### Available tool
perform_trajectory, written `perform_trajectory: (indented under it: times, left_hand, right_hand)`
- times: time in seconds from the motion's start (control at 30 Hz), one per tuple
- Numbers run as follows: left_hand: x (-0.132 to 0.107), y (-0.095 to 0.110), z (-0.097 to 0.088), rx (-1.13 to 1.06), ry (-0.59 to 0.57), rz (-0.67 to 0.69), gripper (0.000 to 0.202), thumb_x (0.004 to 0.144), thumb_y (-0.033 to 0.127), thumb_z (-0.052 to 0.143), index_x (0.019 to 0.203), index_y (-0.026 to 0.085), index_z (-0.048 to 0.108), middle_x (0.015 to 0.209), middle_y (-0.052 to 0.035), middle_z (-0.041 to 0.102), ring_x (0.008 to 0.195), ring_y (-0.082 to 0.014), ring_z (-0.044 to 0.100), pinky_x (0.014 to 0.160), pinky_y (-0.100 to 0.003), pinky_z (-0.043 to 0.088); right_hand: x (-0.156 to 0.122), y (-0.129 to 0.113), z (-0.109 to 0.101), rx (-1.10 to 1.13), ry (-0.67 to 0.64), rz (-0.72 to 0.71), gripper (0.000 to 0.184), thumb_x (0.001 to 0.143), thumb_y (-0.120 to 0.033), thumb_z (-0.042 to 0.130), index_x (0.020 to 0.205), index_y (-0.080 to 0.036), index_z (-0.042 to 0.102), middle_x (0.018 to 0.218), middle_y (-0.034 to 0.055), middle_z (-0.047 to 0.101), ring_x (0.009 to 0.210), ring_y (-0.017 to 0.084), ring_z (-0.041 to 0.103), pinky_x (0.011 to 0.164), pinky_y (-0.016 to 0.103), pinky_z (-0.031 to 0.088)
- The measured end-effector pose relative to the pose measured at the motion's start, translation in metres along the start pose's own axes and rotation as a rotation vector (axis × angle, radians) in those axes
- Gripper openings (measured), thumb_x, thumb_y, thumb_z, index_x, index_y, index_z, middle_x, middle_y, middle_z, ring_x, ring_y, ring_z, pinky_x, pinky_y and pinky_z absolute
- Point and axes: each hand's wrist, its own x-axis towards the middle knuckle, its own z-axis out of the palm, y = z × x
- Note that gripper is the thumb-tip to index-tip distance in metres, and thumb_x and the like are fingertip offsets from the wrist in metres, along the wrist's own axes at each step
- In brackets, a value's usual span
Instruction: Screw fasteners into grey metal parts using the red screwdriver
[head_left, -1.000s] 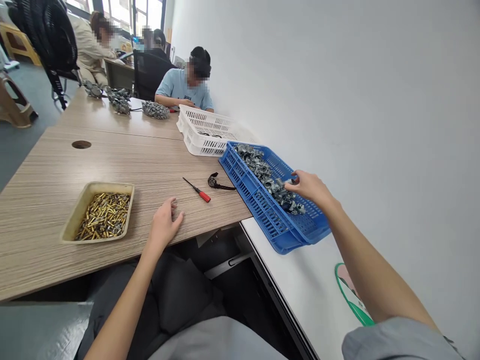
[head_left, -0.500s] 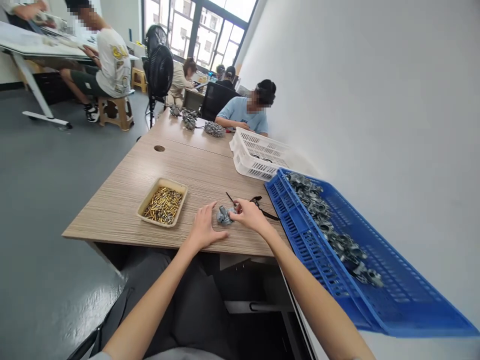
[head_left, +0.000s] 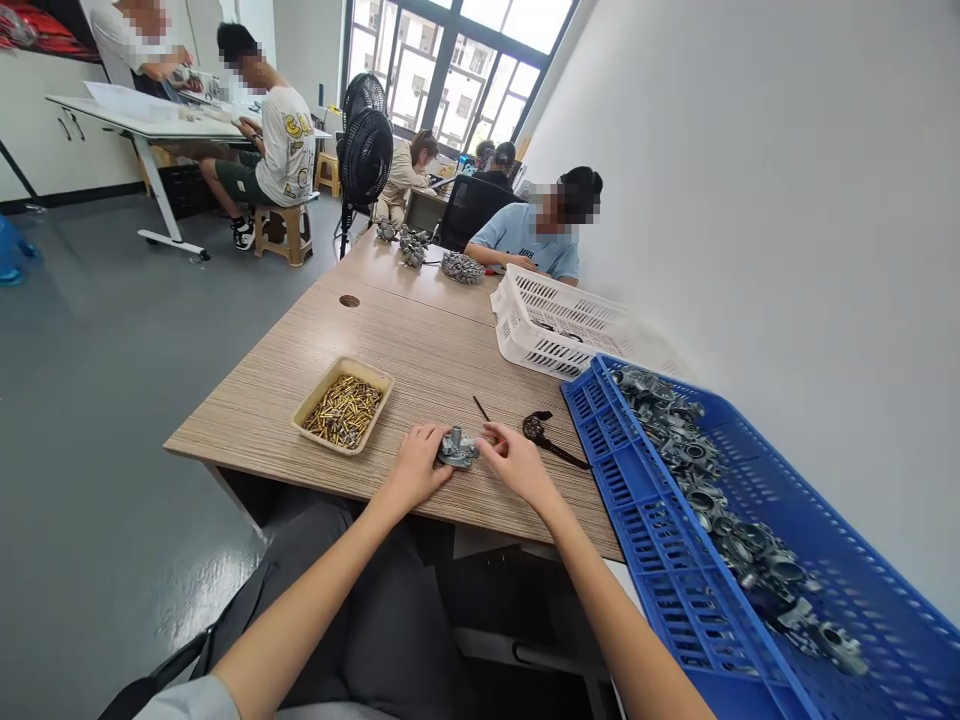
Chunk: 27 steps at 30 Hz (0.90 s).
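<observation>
A small grey cast-metal part (head_left: 457,450) with an upright tube stands on the wooden table near its front edge. My left hand (head_left: 416,465) is wrapped round its left side, fingers behind and thumb in front. At its right side is my right hand (head_left: 519,465), thumb and fingertips drawn together in a pinch close against the part. Whatever lies between those fingertips is too small to make out. Behind the right hand lie a thin dark stick (head_left: 481,408) and a black wristwatch (head_left: 534,428) with its strap spread out.
A beige tray (head_left: 298,418) of small brass pins stands left. On the right, a blue crate (head_left: 600,470) holds many metal castings, with a white crate (head_left: 504,325) behind. Metal parts (head_left: 461,267) lie at the far end, where a person (head_left: 517,228) sits.
My left hand has closed from a spread pose onto the casting. My right hand has shifted from gripping the casting to a pinch at its right side. The view has swung left.
</observation>
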Motion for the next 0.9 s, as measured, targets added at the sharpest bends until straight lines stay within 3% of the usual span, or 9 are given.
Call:
perform_trajectory:
  times: [0.1, 0.2, 0.3, 0.43, 0.6, 0.77, 0.9]
  left_hand:
    - [0.001, 0.000, -0.002, 0.020, -0.013, -0.011, 0.054, 0.088, 0.023, 0.074, 0.139, 0.021, 0.058, 0.135, -0.0127, 0.066, 0.123, -0.0327, 0.059, 0.109, -0.049, 0.047]
    - [0.003, 0.001, -0.003, 0.045, -0.023, -0.031, 0.054, 0.088, 0.022, 0.073, 0.139, 0.020, 0.058, 0.136, -0.0135, 0.066, 0.124, -0.0335, 0.060, 0.109, -0.049, 0.047]
    - [0.005, 0.002, -0.004, 0.063, -0.024, -0.029, 0.054, 0.087, 0.021, 0.073, 0.138, 0.020, 0.058, 0.135, -0.0123, 0.066, 0.125, -0.0326, 0.060, 0.109, -0.047, 0.048]
    - [0.004, 0.006, -0.008, 0.085, -0.019, -0.027, 0.056, 0.087, 0.026, 0.075, 0.139, 0.022, 0.056, 0.133, -0.0106, 0.067, 0.122, -0.0317, 0.062, 0.107, -0.046, 0.049]
    - [0.000, 0.011, -0.013, 0.078, -0.003, -0.022, 0.062, 0.086, 0.036, 0.080, 0.141, 0.021, 0.055, 0.135, -0.0124, 0.066, 0.128, -0.0330, 0.060, 0.111, -0.048, 0.047]
    - [-0.001, 0.009, -0.012, 0.085, 0.000, -0.032, 0.064, 0.086, 0.045, 0.081, 0.140, 0.021, 0.056, 0.134, -0.0129, 0.066, 0.126, -0.0339, 0.061, 0.110, -0.050, 0.048]
    - [0.000, 0.006, -0.008, 0.088, 0.024, -0.062, 0.065, 0.085, 0.049, 0.082, 0.138, 0.020, 0.058, 0.131, -0.0131, 0.067, 0.123, -0.0339, 0.061, 0.109, -0.050, 0.048]
  right_hand:
    - [-0.014, 0.021, -0.001, -0.195, 0.195, 0.075, 0.045, 0.098, -0.047, 0.056, 0.136, -0.026, 0.065, 0.139, 0.0158, 0.066, 0.111, 0.034, 0.071, 0.091, 0.047, 0.058]
    - [-0.025, 0.051, 0.008, -0.291, 0.228, 0.137, 0.050, 0.097, -0.053, 0.055, 0.140, -0.029, 0.062, 0.139, 0.0155, 0.062, 0.126, 0.039, 0.064, 0.092, 0.048, 0.058]
    - [-0.030, 0.081, 0.021, -0.312, 0.251, 0.089, 0.042, 0.097, -0.053, 0.054, 0.131, -0.031, 0.066, 0.127, 0.0156, 0.065, 0.119, 0.038, 0.064, 0.098, 0.050, 0.055]
    - [-0.032, 0.102, 0.034, -0.261, 0.357, -0.051, 0.046, 0.099, -0.053, 0.051, 0.124, -0.019, 0.068, 0.117, 0.0167, 0.067, 0.110, 0.037, 0.063, 0.099, 0.052, 0.052]
    - [-0.037, 0.098, 0.036, -0.268, 0.370, -0.090, 0.044, 0.102, -0.049, 0.050, 0.126, -0.018, 0.068, 0.118, 0.0167, 0.068, 0.108, 0.034, 0.062, 0.097, 0.047, 0.050]
    - [-0.035, 0.079, 0.035, -0.317, 0.347, 0.027, 0.051, 0.101, -0.054, 0.053, 0.134, -0.017, 0.066, 0.121, 0.0169, 0.066, 0.112, 0.035, 0.061, 0.090, 0.045, 0.050]
    - [-0.023, 0.068, 0.037, -0.310, 0.307, 0.053, 0.042, 0.104, -0.049, 0.048, 0.124, -0.018, 0.070, 0.119, 0.0167, 0.066, 0.110, 0.033, 0.060, 0.082, 0.041, 0.049]
